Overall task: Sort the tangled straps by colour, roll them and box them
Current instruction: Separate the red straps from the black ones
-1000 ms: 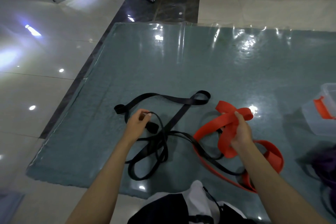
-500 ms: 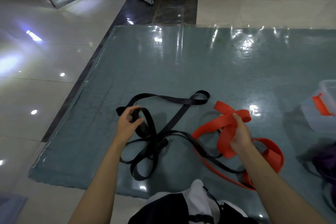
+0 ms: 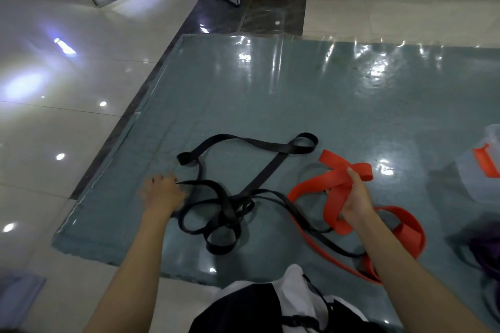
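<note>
On a glossy teal mat (image 3: 270, 94), the right hand (image 3: 354, 199) grips a gathered loop of the red strap (image 3: 335, 180), while the blurred left hand (image 3: 162, 193) pulls at the tangled black strap (image 3: 259, 176); its grip cannot be told. A clear box (image 3: 479, 170) sits at right.

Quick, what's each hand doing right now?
Left hand: blurred, at the black strap; grip cannot be told.
Right hand: closed, holding the red strap.
</note>
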